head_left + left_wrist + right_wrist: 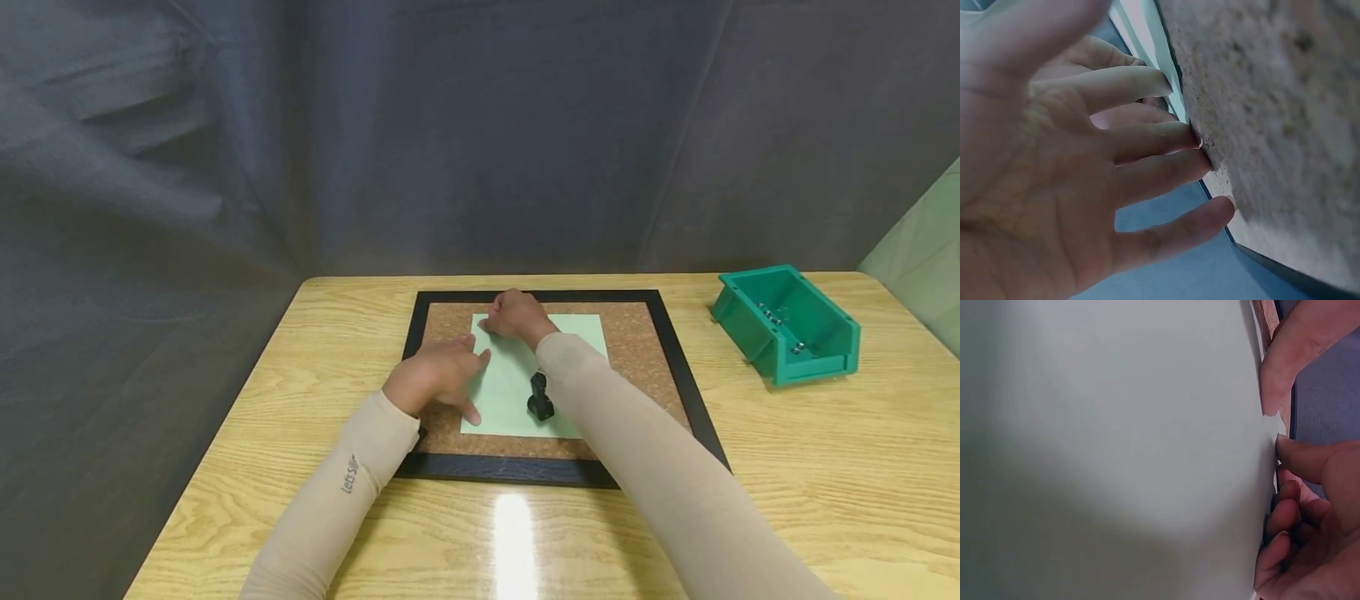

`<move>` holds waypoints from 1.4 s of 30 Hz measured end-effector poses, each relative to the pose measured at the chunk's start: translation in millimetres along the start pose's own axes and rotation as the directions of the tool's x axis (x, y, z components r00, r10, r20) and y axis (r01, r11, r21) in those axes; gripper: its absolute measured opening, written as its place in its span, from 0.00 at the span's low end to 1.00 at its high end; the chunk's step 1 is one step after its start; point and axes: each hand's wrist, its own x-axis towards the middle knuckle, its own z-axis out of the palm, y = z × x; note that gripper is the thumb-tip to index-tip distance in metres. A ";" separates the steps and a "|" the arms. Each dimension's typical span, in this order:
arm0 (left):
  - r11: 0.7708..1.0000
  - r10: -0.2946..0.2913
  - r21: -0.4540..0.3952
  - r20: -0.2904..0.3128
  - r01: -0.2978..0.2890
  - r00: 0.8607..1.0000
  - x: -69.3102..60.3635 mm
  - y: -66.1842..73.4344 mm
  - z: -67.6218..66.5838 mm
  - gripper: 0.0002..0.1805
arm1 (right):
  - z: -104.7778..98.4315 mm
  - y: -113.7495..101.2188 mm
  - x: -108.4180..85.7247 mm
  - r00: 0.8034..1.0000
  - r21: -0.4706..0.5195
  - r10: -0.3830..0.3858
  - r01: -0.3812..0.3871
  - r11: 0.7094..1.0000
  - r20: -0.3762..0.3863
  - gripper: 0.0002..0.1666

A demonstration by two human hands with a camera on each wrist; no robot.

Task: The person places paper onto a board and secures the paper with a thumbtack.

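Observation:
A pale green sheet of paper (510,392) lies on a black-framed cork board (633,350). My left hand (446,371) spreads its fingers at the sheet's left edge; its thumb and a finger touch the paper. In the left wrist view, straight fingertips (1200,159) rest along the cork and paper edge. My right hand (517,317) bends over the paper's top left corner, fingers curled. Its thumb (1300,459) touches the sheet in the right wrist view, near a finger (1285,369) of the left hand. Anything under the right fingertips is hidden.
A green bin (787,325) holding several small silvery pieces (768,313) stands right of the board. Both rest on a light wooden table (300,375). A dark curtain (487,150) hangs behind, and a black wrist camera (540,400) shows under the right forearm.

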 end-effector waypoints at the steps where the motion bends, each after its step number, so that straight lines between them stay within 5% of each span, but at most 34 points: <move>1: 1.000 0.003 0.002 0.000 -0.003 1.000 -0.3 -0.5 0.2 0.60 | 0.4 -0.1 0.0 1.000 0.007 0.002 -0.002 1.000 -0.002 0.15; 19: 1.000 -0.029 0.002 -0.002 0.029 1.000 -0.8 1.3 2.7 0.64 | 4.1 -8.1 -2.7 0.999 -0.038 0.043 -0.043 0.998 -0.004 0.16; 42: 1.000 -0.009 -0.029 0.009 0.009 1.000 -4.3 -0.6 3.5 0.67 | 2.2 -4.9 -7.2 1.000 -0.002 -0.023 0.023 1.000 -0.018 0.15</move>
